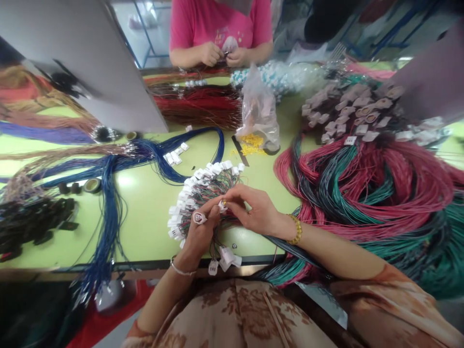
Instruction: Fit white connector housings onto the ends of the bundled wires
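My left hand (201,232) is closed around a small white plug connector (222,208), steadying it between thumb and forefinger. Thumb and fingertips of my right hand (255,208) pinch a tiny yellow plastic piece (224,201) against that connector; the fingers partly cover both. A fanned bundle of wires with white connectors (197,183) lies on the table just behind my hands. Below my left hand, several more white connectors (226,258) hang at the table's front edge on their wires.
A clear plastic bag (259,106) stands by loose yellow pieces (253,142). Blue wires (112,208) lie left, with black parts (32,222) beyond. Pink and green wire coils (362,183) fill the right. Grey panels (97,63) rise at both sides. Opposite sits a co-worker (221,34).
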The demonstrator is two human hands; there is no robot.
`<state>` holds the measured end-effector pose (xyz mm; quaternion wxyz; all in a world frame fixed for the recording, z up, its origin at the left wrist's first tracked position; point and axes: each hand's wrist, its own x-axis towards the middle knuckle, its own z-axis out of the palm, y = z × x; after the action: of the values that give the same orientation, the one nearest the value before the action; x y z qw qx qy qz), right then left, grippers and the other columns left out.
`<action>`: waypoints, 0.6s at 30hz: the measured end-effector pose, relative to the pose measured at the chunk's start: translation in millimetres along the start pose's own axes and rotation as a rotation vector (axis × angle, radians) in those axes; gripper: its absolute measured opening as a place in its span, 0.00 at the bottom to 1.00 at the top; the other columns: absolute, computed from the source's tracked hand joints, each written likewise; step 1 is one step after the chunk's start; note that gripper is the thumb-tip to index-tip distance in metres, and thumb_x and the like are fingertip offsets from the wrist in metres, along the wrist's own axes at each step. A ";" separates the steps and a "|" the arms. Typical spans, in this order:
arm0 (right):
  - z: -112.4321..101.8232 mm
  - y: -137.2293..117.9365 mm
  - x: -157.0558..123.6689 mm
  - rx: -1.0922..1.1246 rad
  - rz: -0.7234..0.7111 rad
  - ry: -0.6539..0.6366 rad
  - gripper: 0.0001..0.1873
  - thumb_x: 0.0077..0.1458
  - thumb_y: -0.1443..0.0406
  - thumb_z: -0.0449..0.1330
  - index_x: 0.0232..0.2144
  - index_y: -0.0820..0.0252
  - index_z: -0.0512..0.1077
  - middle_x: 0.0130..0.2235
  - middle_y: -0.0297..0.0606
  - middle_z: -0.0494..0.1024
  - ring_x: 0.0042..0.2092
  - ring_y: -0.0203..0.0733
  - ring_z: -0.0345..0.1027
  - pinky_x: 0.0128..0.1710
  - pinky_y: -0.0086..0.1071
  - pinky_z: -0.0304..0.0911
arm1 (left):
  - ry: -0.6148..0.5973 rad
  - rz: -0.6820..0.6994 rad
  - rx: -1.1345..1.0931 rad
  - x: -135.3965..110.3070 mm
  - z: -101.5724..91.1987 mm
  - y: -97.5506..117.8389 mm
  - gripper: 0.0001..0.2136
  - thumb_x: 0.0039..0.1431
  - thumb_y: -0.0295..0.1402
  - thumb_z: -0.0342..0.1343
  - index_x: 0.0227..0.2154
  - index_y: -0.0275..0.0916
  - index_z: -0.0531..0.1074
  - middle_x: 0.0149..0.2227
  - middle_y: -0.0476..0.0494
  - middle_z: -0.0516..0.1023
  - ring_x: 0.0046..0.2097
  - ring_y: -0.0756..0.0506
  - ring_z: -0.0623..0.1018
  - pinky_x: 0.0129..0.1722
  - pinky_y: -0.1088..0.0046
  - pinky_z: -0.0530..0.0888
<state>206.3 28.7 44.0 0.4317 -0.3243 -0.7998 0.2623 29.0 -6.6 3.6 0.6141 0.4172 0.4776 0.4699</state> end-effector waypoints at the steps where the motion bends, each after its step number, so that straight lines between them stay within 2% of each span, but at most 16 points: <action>1: -0.1 -0.9 -0.2 -0.008 0.013 -0.013 0.06 0.64 0.72 0.54 0.40 0.58 0.69 0.34 0.35 0.77 0.32 0.34 0.68 0.32 0.29 0.66 | 0.004 0.005 0.014 0.2 -0.4 -0.6 0.24 0.58 0.49 0.61 0.49 0.36 0.80 0.21 0.53 0.66 0.23 0.53 0.57 0.23 0.74 0.56; 7: -3.2 -3.2 1.6 -0.123 -0.005 -0.103 0.07 0.64 0.72 0.52 0.38 0.58 0.68 0.33 0.35 0.78 0.31 0.35 0.69 0.32 0.28 0.65 | 0.049 0.147 0.143 0.7 -0.6 -3.9 0.19 0.59 0.48 0.61 0.45 0.39 0.82 0.26 0.46 0.76 0.28 0.47 0.71 0.30 0.70 0.67; 12: 14.6 -7.6 -13.5 -0.190 0.008 -0.175 0.17 0.62 0.73 0.51 0.51 0.57 0.68 0.41 0.40 0.81 0.37 0.39 0.75 0.35 0.30 0.68 | 0.156 0.173 0.176 -3.1 2.3 -4.4 0.17 0.62 0.44 0.59 0.45 0.38 0.81 0.29 0.46 0.79 0.26 0.50 0.70 0.27 0.72 0.67; 15: 30.1 -14.9 -24.5 -0.236 -0.083 -0.183 0.21 0.59 0.72 0.54 0.55 0.61 0.65 0.49 0.51 0.78 0.41 0.45 0.75 0.35 0.34 0.70 | 0.202 0.189 0.167 -2.3 -0.9 -1.0 0.14 0.62 0.41 0.60 0.43 0.38 0.81 0.39 0.42 0.82 0.35 0.46 0.77 0.35 0.70 0.72; 16: 32.6 -16.0 -24.8 -0.235 -0.102 -0.192 0.21 0.59 0.70 0.54 0.55 0.61 0.65 0.50 0.52 0.78 0.41 0.45 0.75 0.35 0.35 0.70 | 0.197 0.191 0.177 -1.0 -2.7 1.2 0.13 0.62 0.40 0.59 0.43 0.38 0.81 0.40 0.41 0.82 0.37 0.45 0.77 0.38 0.69 0.73; 18: 29.6 -11.8 -17.9 -0.183 -0.058 -0.196 0.18 0.60 0.69 0.54 0.53 0.59 0.68 0.45 0.46 0.80 0.39 0.42 0.74 0.35 0.33 0.70 | 0.155 0.210 0.239 2.5 -5.7 6.6 0.12 0.63 0.39 0.58 0.43 0.39 0.81 0.40 0.42 0.82 0.40 0.44 0.78 0.41 0.68 0.73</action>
<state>184.8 3.6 28.4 0.3275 -0.3118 -0.8678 0.2061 22.5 -2.4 8.3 0.4692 0.4974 0.5297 0.5018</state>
